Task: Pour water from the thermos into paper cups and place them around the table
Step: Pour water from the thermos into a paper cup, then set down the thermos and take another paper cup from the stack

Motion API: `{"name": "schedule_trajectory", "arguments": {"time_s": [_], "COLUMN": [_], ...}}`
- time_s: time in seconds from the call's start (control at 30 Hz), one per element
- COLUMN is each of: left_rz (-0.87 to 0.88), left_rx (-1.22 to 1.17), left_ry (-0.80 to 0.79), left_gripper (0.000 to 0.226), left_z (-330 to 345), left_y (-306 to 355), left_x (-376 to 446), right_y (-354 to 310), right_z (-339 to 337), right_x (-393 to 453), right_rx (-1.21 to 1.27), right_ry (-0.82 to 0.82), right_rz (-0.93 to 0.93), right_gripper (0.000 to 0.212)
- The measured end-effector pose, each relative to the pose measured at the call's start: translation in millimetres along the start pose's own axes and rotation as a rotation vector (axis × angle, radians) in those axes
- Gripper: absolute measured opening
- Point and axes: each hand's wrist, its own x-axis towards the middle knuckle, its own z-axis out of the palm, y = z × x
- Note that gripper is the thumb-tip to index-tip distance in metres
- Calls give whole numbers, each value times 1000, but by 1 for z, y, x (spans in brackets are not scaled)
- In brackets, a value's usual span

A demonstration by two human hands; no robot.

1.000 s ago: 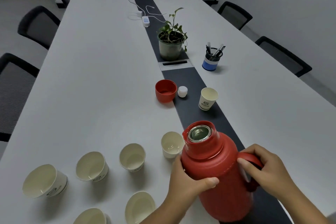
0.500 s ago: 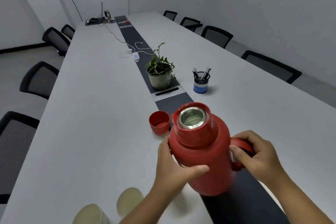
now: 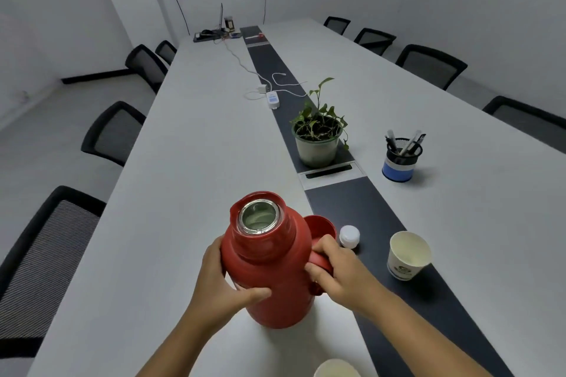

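Right hand (image 3: 340, 277) curled round handle of red thermos (image 3: 269, 266); left hand (image 3: 222, 281) cupping body, thumb across front. Thermos uncapped, steel mouth showing, tilted slightly away, held above white table (image 3: 190, 187); now nearer left of dark centre strip than half second ago. Red cap (image 3: 321, 228) behind thermos, partly hidden; white stopper (image 3: 349, 236) and paper cup (image 3: 409, 254) back in view on strip. Second cup rim (image 3: 337, 369) at bottom edge.
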Motion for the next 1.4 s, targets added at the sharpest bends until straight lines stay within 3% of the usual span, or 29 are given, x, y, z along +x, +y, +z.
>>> {"name": "schedule_trajectory", "arguments": {"time_s": [0.1,0.33,0.5,0.67,0.77,0.87,0.93,1.0,1.07,1.2,1.3,1.4], "left_rz": [-43,-57,-39,-65,-131,-105,54,167,208,201,137,190], "left_rx": [35,42,32,50,277,415,407,362,343,400,485,490], "left_ry": [6,38,45,83,214,305,237,70,-97,-300,-380,-393], "left_gripper": [88,89,95,86,83,57,40,38,39,47,64,75], "left_z": [-9,-18,-17,-11,4,29,51,74,97,146,165,169], "left_y": [-27,-68,-76,-73,-75,-66,-53,-38,-26,-19,-18,-12], "left_x": [16,45,58,46,19,-15,-31,-34,-27,-5,9,14], "right_y": [24,53,57,51,49,71,93,111,125,131,117,90], "right_z": [26,55,57,49,20,-27,-55,-72,-77,-78,-80,-82], "right_x": [21,58,72,65,35,-15,-45,-62,-70,-64,-68,-81], "right_rx": [-28,-76,-58,-115,-177,-382,-507,-531,-545,-507,-302,-35], "right_ry": [-105,-112,-126,-163,104,445,450,294,146,193,253,204], "right_rz": [35,-24,4,122,151,218,368,599,677,619,545,455], "right_gripper": [29,15,20,29,31,24,25,37,43,22,13,21]}}
